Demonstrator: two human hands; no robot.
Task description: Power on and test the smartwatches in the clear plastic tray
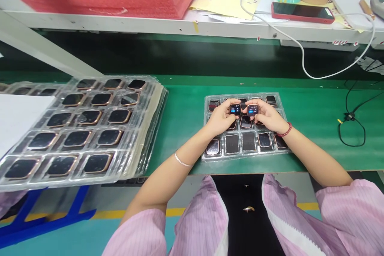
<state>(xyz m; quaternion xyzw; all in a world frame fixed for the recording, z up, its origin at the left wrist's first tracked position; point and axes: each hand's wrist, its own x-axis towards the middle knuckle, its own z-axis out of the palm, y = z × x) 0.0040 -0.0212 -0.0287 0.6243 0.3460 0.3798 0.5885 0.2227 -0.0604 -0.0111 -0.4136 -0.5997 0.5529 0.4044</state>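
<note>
Two lit watches [235,109] [252,110] between the fingers [230,101] [257,101]

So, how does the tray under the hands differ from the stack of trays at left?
The tray is much thinner; the stack is many layers deep. Two of the tray's near-row pockets look unfilled; the stack's clearly visible top pockets hold watches. Shared: clear plastic pockets holding dark-faced, square watches.

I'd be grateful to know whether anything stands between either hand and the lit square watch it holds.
Nothing visible does: the left hand holds a square watch with a lit black screen, the right hand another; the clear plastic tray lies beneath.
</note>
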